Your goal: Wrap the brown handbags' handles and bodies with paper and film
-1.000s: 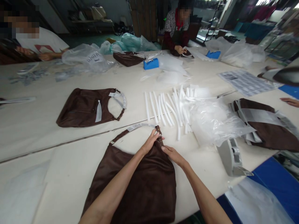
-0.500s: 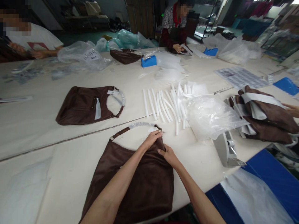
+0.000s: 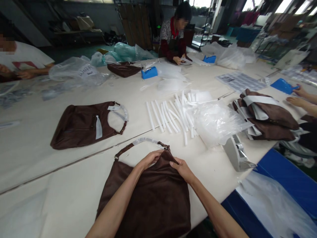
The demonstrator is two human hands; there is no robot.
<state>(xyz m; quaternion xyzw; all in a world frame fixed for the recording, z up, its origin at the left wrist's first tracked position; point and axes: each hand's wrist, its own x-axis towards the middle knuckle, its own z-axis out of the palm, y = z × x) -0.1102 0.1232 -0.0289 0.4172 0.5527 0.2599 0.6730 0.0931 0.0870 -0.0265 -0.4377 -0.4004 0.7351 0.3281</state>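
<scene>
Hands partly closed, both on the brown bag: left hand [image 3: 150,160] has its fingers tucked behind the top edge by the handle's end, tips hidden; right hand [image 3: 182,168] pinches the corner, thumb in front. How firm, I can't tell. Brown bag [image 3: 153,201] lies on the desk [image 3: 74,185] right below my view, near the edge, corner tented up between the hands. Risks as I judge them: a tight pinch could crease the soft panel; a sharp pull could twist the handle [image 3: 146,139] or loosen its wrap; metal bits at its end might scuff the material. Dragging towards me could slide the bag's lower part off the edge. Textures: smooth, leather-like, rumpled; handle arched, pale translucent wrap. Beyond: slim white foam-like tubes [image 3: 185,138], crinkly clear plastic [image 3: 215,122], grey tape dispenser [image 3: 234,155], second brown bag [image 3: 76,124] lying flat, folded brown pile [image 3: 272,115] with white sheets.
</scene>
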